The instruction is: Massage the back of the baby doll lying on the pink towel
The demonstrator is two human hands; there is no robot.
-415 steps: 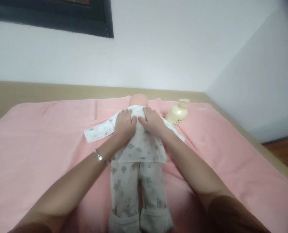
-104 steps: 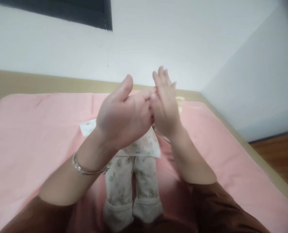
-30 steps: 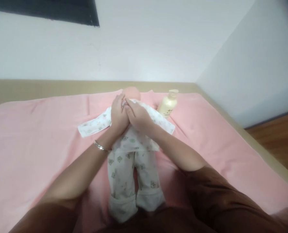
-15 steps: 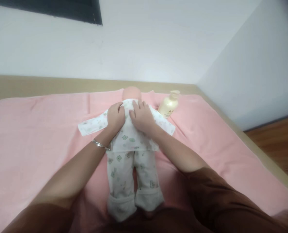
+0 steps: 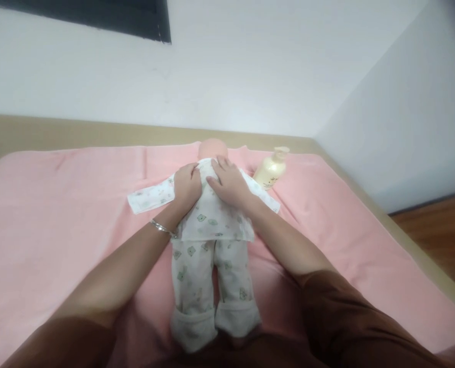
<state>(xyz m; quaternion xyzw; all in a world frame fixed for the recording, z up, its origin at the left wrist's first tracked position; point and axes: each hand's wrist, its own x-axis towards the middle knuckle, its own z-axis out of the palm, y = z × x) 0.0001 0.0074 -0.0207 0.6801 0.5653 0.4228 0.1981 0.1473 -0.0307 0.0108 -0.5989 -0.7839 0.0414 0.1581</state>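
A baby doll [image 5: 212, 225] lies lengthwise in front of me, dressed in a white top and trousers [image 5: 194, 276] printed with small green figures. Its smooth head [image 5: 212, 148] points away from me and no face shows. My left hand [image 5: 188, 186], with a silver bangle at the wrist, curls round the doll's left-side shoulder, its thumb on the torso. On the other shoulder my right hand [image 5: 229, 181] rests flat with fingers spread. Both sleeves stretch outward, the left one [image 5: 150, 197] more fully visible. The trouser cuffs are folded up close to my body.
A pink cloth [image 5: 66, 220] covers the tan surface [image 5: 58, 130] under the doll. To the right of the doll's shoulder, a cream pump bottle [image 5: 271, 168] leans at a slant. White walls rise behind and at the right, and brown wooden flooring [image 5: 437, 235] shows beyond the right edge.
The whole view has shifted slightly, so everything appears a little further right. Both hands stay at the doll's shoulders, with hardly any movement on the top.
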